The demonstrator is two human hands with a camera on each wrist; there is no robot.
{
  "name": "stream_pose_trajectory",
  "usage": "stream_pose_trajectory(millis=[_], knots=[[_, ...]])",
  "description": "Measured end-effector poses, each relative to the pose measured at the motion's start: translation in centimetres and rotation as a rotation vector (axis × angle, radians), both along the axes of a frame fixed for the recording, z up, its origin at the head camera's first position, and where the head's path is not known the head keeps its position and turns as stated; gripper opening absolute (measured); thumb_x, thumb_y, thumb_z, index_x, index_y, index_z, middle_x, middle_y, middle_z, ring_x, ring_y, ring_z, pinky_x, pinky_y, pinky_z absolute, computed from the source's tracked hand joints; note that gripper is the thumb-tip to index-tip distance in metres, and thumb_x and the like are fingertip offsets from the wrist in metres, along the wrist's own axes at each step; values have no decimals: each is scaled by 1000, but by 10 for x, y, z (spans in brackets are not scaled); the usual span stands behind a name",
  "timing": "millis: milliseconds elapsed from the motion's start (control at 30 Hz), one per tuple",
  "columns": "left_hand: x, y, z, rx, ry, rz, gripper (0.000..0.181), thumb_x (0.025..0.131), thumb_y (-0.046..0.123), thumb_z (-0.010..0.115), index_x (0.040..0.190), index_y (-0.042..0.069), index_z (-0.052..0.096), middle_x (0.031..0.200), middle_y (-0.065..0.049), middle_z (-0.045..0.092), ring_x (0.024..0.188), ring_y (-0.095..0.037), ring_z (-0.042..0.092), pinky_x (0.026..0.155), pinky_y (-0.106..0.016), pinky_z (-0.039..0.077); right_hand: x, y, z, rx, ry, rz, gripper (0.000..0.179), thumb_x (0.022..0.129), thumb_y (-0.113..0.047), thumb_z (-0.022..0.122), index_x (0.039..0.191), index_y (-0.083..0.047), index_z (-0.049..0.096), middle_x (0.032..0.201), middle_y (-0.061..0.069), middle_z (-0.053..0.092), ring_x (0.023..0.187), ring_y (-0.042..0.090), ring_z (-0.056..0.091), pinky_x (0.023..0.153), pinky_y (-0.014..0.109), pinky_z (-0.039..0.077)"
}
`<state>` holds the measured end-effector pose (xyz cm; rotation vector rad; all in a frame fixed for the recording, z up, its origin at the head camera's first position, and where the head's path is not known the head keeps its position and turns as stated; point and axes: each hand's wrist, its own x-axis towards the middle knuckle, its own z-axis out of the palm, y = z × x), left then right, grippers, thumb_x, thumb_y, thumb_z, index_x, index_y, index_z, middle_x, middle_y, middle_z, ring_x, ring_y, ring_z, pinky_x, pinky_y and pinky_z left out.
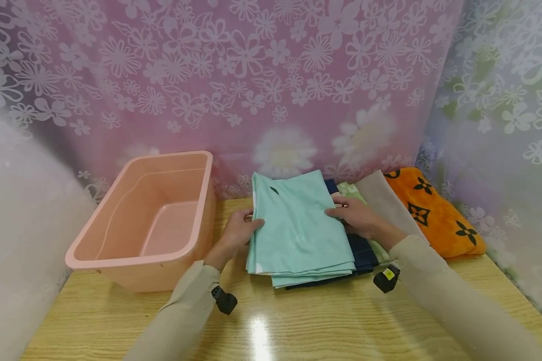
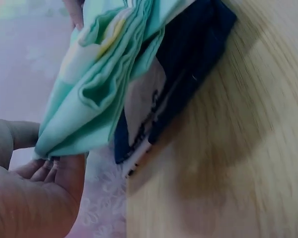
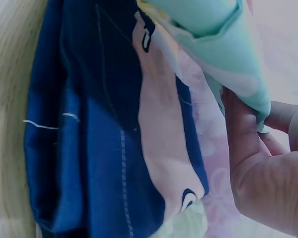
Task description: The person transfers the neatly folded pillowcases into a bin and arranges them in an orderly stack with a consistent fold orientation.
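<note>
Wooden table (image 1: 298, 321): one peach tub (image 1: 149, 210), four folded cloths (image 1: 433, 215); two hands (image 1: 240, 231) (image 1: 359, 218) pinching one mint cloth (image 1: 298, 225) by sides.

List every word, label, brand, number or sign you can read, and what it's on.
No readable text anywhere.
Navy cloth, pink patch: dark marks, possibly lettering, partly hidden or blurred; unreadable.
Yellow label on the black device at the right wrist: too small to read.
Orange cloth: dark flower-like motifs, no legible letters.
Mint cloth: dark leaf-like mark, no text visible.
</note>
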<state>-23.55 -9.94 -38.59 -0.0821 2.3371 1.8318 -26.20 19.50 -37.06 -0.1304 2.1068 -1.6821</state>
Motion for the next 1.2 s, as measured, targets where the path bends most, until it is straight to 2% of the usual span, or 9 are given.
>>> stream_pose_trajectory(millis=[67, 167, 300, 433, 533, 667, 833, 1067, 1200], knots=[[4, 3, 6, 14, 0, 1, 46, 96, 13, 58, 139, 0, 46, 114, -16, 61, 93, -26, 65, 76, -40, 55, 1, 1, 5, 11, 4, 4, 67, 99, -21, 54, 152, -4, 18, 148, 22, 32, 108, 25, 57, 85, 43, 52], [9, 7, 16, 23, 11, -8, 46, 96, 11, 57, 139, 0, 45, 116, -16, 59, 97, -27, 63, 78, -40, 55, 2, 3, 14, 35, 13, 17, 67, 99, -22, 54, 152, -4, 18, 146, 23, 34, 107, 25, 57, 85, 43, 52], [15, 11, 29, 12, 54, -25, 44, 96, 9, 56, 138, -1, 46, 115, -16, 59, 100, -28, 61, 80, -40, 54, 6, 6, 32, 85, 46, 54, 70, 99, -25, 53, 152, -3, 14, 141, 26, 38, 108, 29, 56, 86, 45, 51], [21, 14, 40, 24, 65, -20, 44, 96, 9, 56, 138, -1, 47, 115, -15, 59, 101, -27, 61, 82, -39, 53, 12, 9, 51, 141, 96, 97, 73, 100, -28, 53, 152, -2, 9, 143, 27, 36, 114, 34, 53, 87, 45, 51], [27, 15, 50, 37, 78, -25, 45, 97, 9, 56, 139, -1, 45, 121, -16, 58, 105, -28, 59, 85, -40, 51, 15, 10, 65, 147, 124, 111, 72, 100, -28, 53, 152, -1, 11, 141, 28, 37, 113, 35, 53, 85, 44, 51], [33, 14, 68, 26, 132, -49, 47, 97, 8, 55, 141, -3, 41, 129, -18, 53, 112, -29, 56, 91, -43, 48, 19, 9, 83, 161, 166, 116, 71, 99, -28, 55, 151, -1, 17, 141, 26, 40, 111, 34, 55, 84, 44, 52], [36, 7, 87, 4, 160, -54, 49, 96, 7, 55, 142, -2, 40, 132, -17, 51, 114, -29, 54, 91, -43, 48, 23, 4, 102, 203, 192, 132, 75, 97, -32, 57, 152, -3, 16, 144, 22, 39, 113, 32, 55, 85, 44, 51], [33, -3, 110, -35, 155, -61, 53, 95, 7, 57, 145, 2, 38, 134, -13, 50, 115, -26, 54, 93, -41, 47, 27, -2, 124, 184, 188, 145, 74, 97, -30, 57, 152, -3, 15, 145, 20, 38, 106, 25, 59, 84, 40, 52], [30, -11, 120, -36, 155, -68, 51, 95, 7, 57, 143, 1, 40, 131, -12, 53, 112, -26, 56, 93, -40, 47, 29, -9, 132, 151, 188, 161, 74, 98, -29, 56, 153, -5, 13, 147, 19, 35, 110, 24, 57, 85, 40, 52]])
